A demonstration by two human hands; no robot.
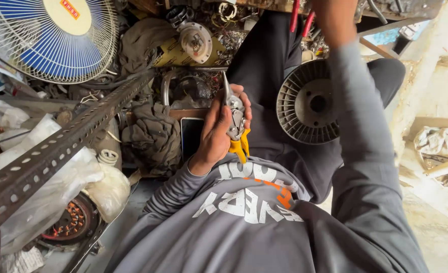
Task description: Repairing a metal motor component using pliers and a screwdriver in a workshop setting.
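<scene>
- Left hand (219,134) closed around a pair of metal snips (235,121) with yellow grips, held against the lap; blade tips point up and away from the body, yellow grips toward the grey sweatshirt.
- Right hand (335,17) raised at the top edge of view beside red-handled pliers (301,19); fingers are cut off by the frame, so I cannot tell whether it grips them.
- Ribbed grey plastic fan rotor (309,103) rests on the right thigh, unsupported by either hand. Judgement: a leg shift could roll it off into the clutter.
- Snips are held one-handed near the thigh; a slip of the grasp could drive the blade tips into the leg or drop them.
- Phone (191,136) lies just beside the left wrist, next to a grey rag (153,136); a dropped tool could strike its screen.
- Perforated steel angle bar (57,151) slants across the left; the elbow could snag it.
- Right arm reaches over the rotor; withdrawing could knock it.
</scene>
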